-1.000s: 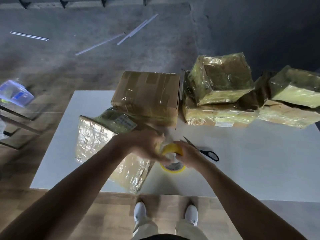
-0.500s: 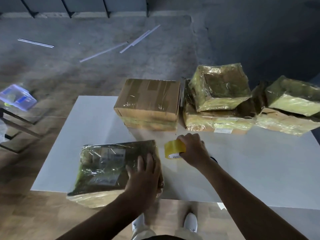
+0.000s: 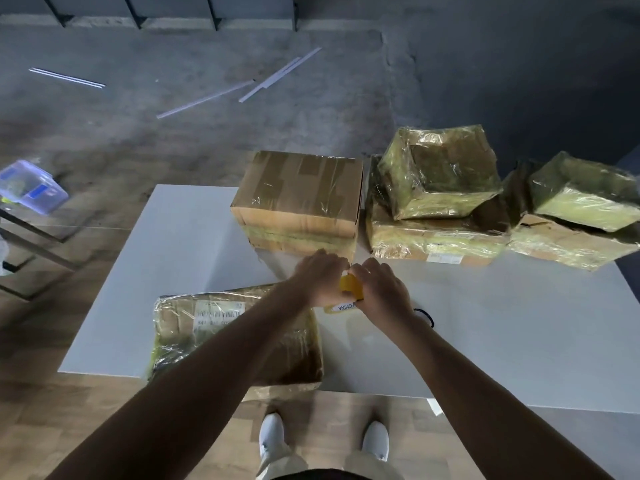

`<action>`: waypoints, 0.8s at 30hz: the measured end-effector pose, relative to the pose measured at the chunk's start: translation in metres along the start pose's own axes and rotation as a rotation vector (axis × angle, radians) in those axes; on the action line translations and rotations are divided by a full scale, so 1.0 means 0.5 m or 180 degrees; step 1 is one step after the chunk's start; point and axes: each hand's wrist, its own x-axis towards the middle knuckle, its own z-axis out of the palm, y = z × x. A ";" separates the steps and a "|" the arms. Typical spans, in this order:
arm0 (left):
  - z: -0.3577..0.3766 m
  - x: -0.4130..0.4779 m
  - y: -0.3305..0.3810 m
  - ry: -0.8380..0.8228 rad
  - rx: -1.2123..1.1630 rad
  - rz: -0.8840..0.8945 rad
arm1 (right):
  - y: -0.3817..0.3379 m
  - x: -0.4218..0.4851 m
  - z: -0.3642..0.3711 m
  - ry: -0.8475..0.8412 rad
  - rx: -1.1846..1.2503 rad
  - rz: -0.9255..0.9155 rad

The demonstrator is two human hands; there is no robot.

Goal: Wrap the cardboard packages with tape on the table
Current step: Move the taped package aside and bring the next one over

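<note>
- both grips meet on the tape roll [image 3: 350, 288]: right grip [image 3: 379, 289] curled round it from the right, left grip [image 3: 320, 277] pinching at its top edge, likely picking the tape end. the end itself is hidden.
- roll is low over the table [image 3: 519, 341]; touching or not, cannot tell.
- flat package [image 3: 194, 327] lies down-left of the grips, partly under the left forearm, long axis left-right, near edge overhanging the table front. left grip is nearer.
- tape pull should run left and toward the person onto it.
- brown box [image 3: 301, 188] sits just behind the hands.
</note>
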 end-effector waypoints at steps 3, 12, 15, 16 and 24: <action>0.005 0.006 0.006 -0.0135 0.0130 0.0162 | 0.006 -0.002 0.003 0.0080 0.0154 0.0049; 0.014 0.020 -0.024 0.0151 0.0091 0.0091 | 0.066 -0.032 0.042 0.0027 0.0899 0.0290; 0.020 0.026 -0.035 0.0134 0.0000 0.0048 | 0.091 -0.043 0.066 -0.0091 0.0536 0.0680; 0.020 0.027 -0.037 0.0131 -0.0019 0.0036 | 0.101 -0.047 0.073 -0.0162 0.0359 0.0870; 0.015 0.028 -0.043 0.0292 -0.0429 -0.0099 | 0.151 -0.092 0.130 -0.0660 -0.0017 0.1486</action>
